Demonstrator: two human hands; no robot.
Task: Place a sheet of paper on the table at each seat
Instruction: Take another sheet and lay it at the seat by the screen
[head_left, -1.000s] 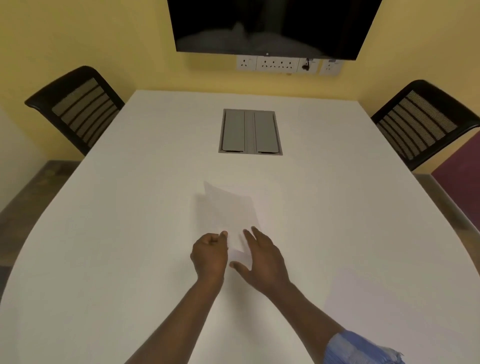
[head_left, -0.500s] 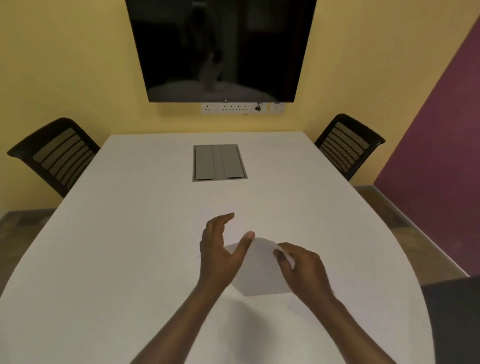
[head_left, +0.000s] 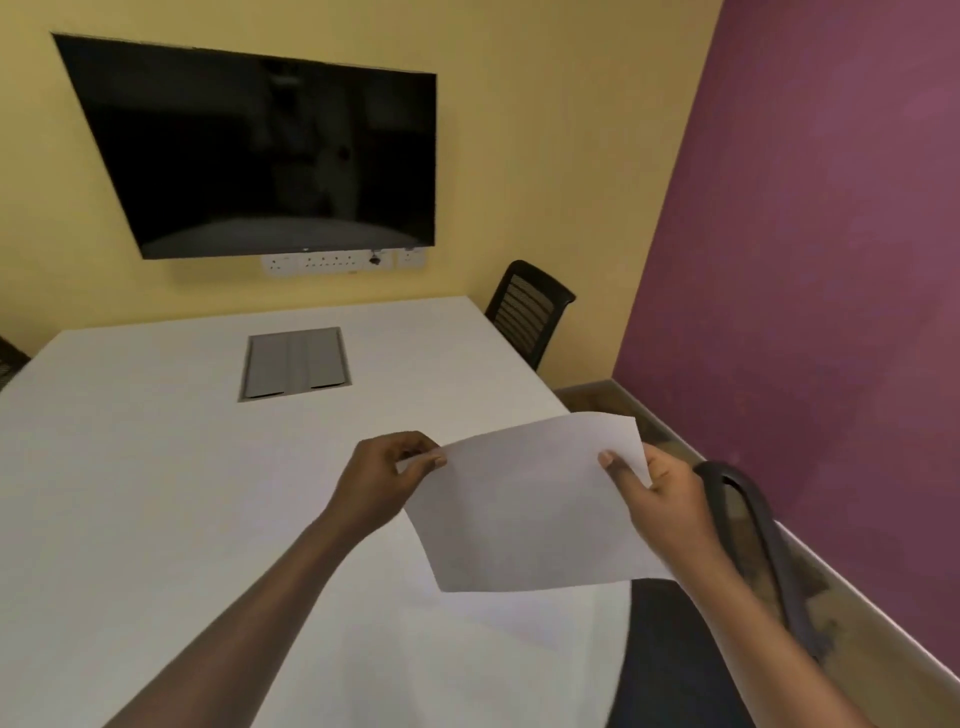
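Note:
A white sheet of paper (head_left: 524, 509) hangs in the air over the right edge of the white table (head_left: 156, 467). My left hand (head_left: 384, 478) pinches its left corner between thumb and fingers. My right hand (head_left: 654, 499) grips its right side, thumb on top. The sheet is slightly curved and tilted. A black chair (head_left: 530, 312) stands at the far right side of the table. Another dark seat with a curved armrest (head_left: 753, 540) is close by on the right, just beneath the paper.
A grey cable hatch (head_left: 293, 361) is set into the table's middle. A black screen (head_left: 260, 150) and a row of sockets (head_left: 337, 260) are on the yellow wall. The purple wall (head_left: 831, 260) closes in on the right. A chair back shows at the left edge (head_left: 8, 358).
Both hands lifted the sheet off the table and carried it right, toward the near right seat. My view turned right and up; the left chair has almost left the frame.

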